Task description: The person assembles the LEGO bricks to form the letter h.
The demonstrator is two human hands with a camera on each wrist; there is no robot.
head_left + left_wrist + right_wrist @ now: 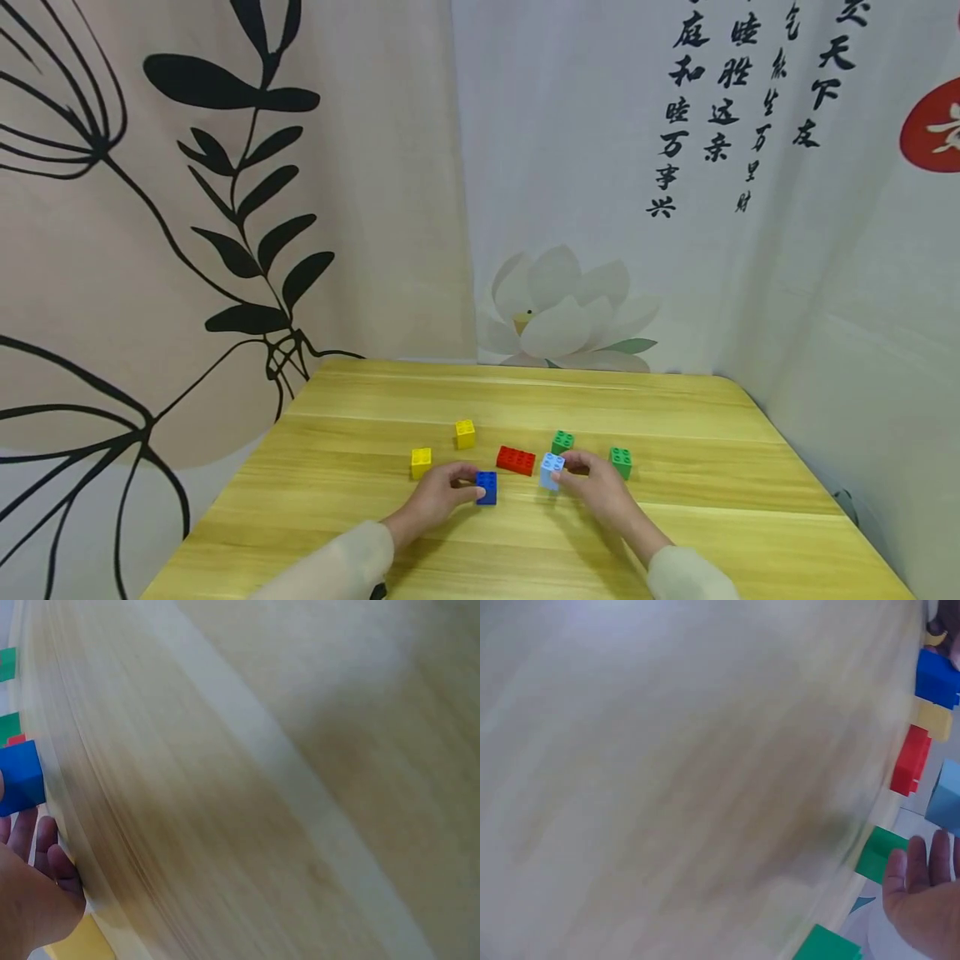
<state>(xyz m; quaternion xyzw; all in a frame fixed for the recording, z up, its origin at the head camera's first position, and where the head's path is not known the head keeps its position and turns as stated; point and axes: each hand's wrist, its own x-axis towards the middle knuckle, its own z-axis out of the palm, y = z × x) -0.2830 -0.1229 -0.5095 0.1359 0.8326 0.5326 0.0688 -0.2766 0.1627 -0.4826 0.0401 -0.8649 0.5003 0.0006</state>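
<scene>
My left hand (442, 493) pinches a dark blue toy brick (487, 488) between thumb and fingers, close over the table. In the left wrist view the same blue brick (21, 777) shows at the left edge, above the curled fingers (46, 841). Held by its right side, a light blue brick (551, 472) is pinched in my right hand (597, 488). Between the two hands and a little farther back lies a red brick (516, 460). The right wrist view shows the light blue brick (946, 796) at its right edge, over the right hand (924, 900).
Two yellow bricks, one nearer (421, 462) and one farther back (465, 433), stand to the left. A green brick (562, 442) sits just behind the light blue one, and another green brick (621, 462) stands right of my right hand. Printed curtains hang behind the wooden table (525, 550).
</scene>
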